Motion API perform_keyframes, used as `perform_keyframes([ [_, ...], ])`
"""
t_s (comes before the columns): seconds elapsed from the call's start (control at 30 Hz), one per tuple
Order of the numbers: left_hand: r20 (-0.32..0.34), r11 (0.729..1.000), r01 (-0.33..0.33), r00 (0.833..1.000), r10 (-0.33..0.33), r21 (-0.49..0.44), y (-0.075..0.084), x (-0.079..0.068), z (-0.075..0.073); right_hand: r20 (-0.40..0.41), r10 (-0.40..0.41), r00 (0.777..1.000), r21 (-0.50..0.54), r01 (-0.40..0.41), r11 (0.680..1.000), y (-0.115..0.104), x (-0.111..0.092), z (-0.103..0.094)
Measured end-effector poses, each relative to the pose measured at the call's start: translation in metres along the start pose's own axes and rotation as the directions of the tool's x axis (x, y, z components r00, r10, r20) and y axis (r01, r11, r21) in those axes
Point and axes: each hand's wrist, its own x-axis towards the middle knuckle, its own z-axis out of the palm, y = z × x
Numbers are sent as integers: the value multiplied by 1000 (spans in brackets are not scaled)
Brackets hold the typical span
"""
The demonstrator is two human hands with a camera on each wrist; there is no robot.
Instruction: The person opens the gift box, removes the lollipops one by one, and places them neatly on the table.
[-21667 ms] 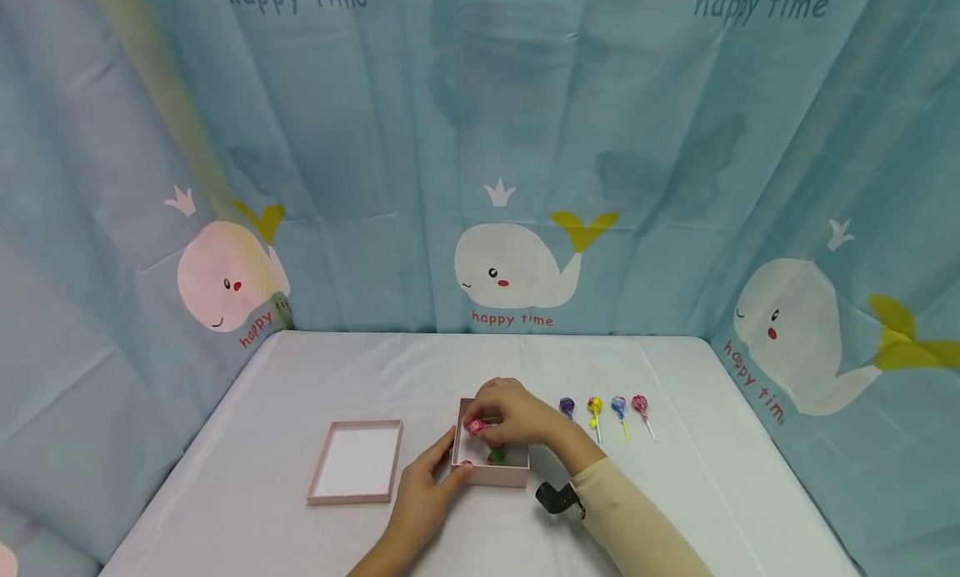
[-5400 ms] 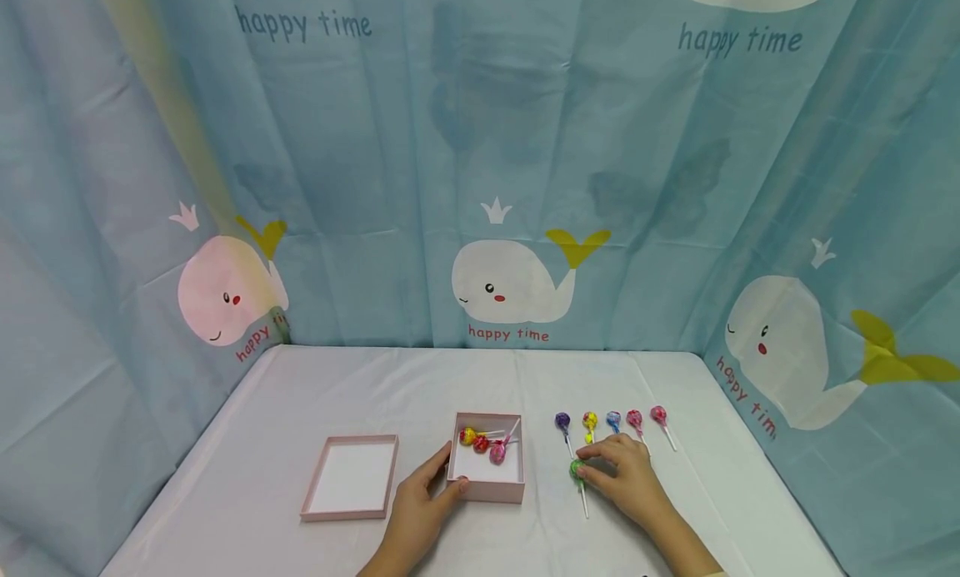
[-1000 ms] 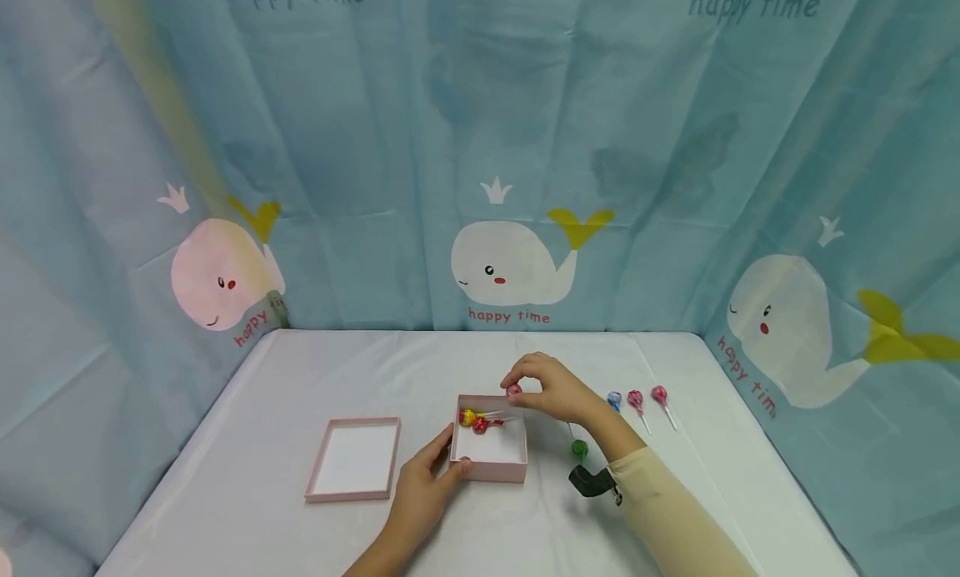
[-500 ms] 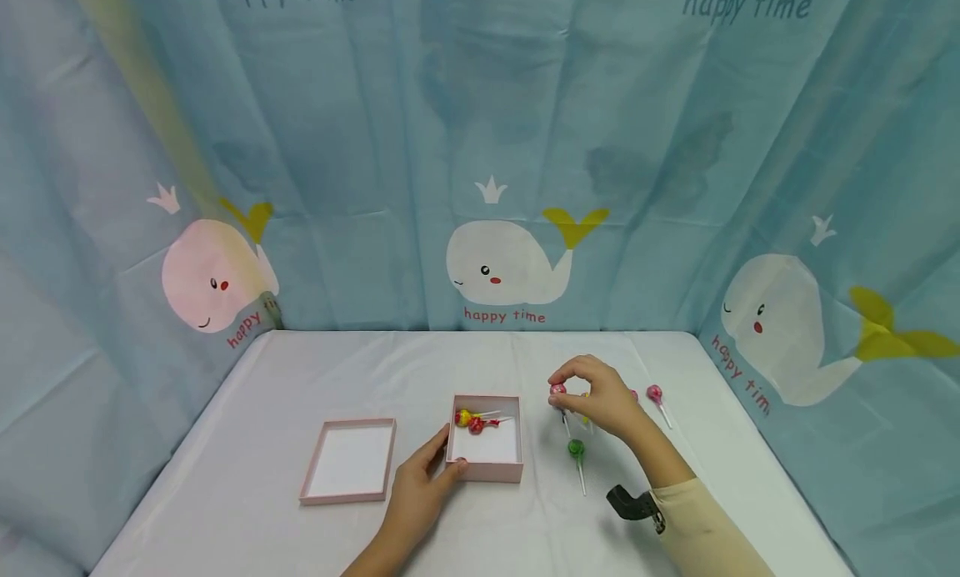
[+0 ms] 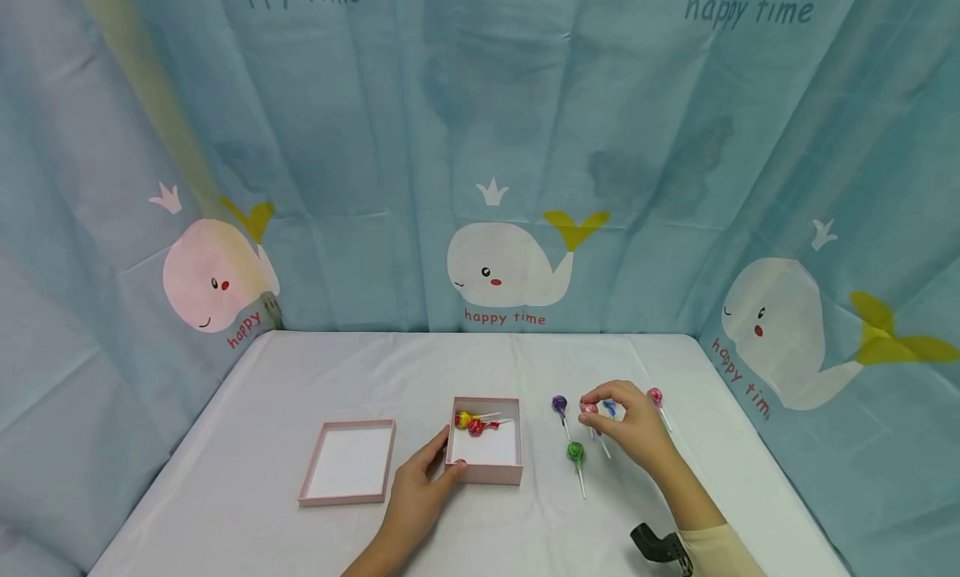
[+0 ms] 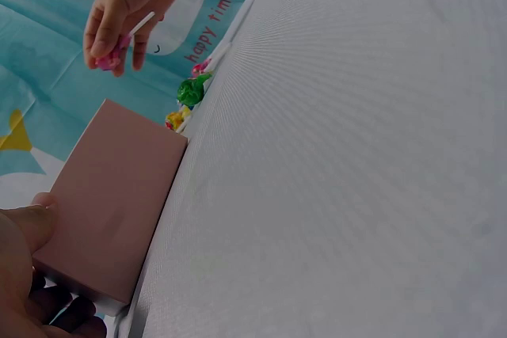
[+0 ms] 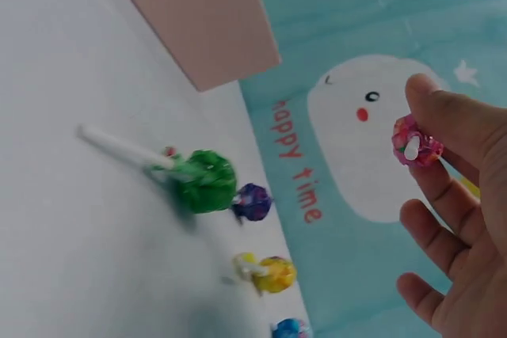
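My left hand (image 5: 416, 494) holds the left side of a pink box (image 5: 491, 474), thumb at its near corner. Inside lie a yellow-and-red lollipop (image 5: 462, 420) and a red lollipop (image 5: 476, 428). Between thumb and forefinger, my right hand (image 5: 637, 431) pinches a pink lollipop (image 7: 413, 142) by its wrapped head, above the table. Below and beside that hand are a green lollipop (image 5: 575, 452), a purple one (image 5: 559, 404), a blue one (image 5: 610, 408) and a pink one (image 5: 655, 396). My hand hides a yellow lollipop (image 7: 275, 274) in the head view.
The pink box lid (image 5: 348, 464) lies inside up, left of the box. A white cloth (image 5: 225, 494) covers the table. Blue curtains (image 5: 360, 252) with whale prints stand behind and at both sides. A black camera mount (image 5: 660, 548) sits at my right wrist.
Since the 5.4-second frame, my right hand has let go of the green lollipop and taken the pink one from the box. It has carried it rightward over the row. The left hand stays put.
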Motion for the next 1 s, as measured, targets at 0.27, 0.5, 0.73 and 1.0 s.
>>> perform_keyframes([
  [0.27, -6, 1000, -8, 1000, 8, 7, 0, 1, -2, -48, 83, 995, 16, -82, 996, 22, -18, 10],
  [0.5, 0, 1000, 5, 1000, -5, 12, 3, 1, -1, -47, 160, 986, -44, -162, 986, 33, -24, 15],
  [0.73, 5, 1000, 4, 1000, -4, 15, 0, 0, 1, -41, 192, 981, -107, -195, 975, 42, -32, 20],
  [1.0, 8, 1000, -1, 1000, 1, 9, -1, 0, 0, -42, 179, 983, -187, -184, 965, 49, -33, 27],
])
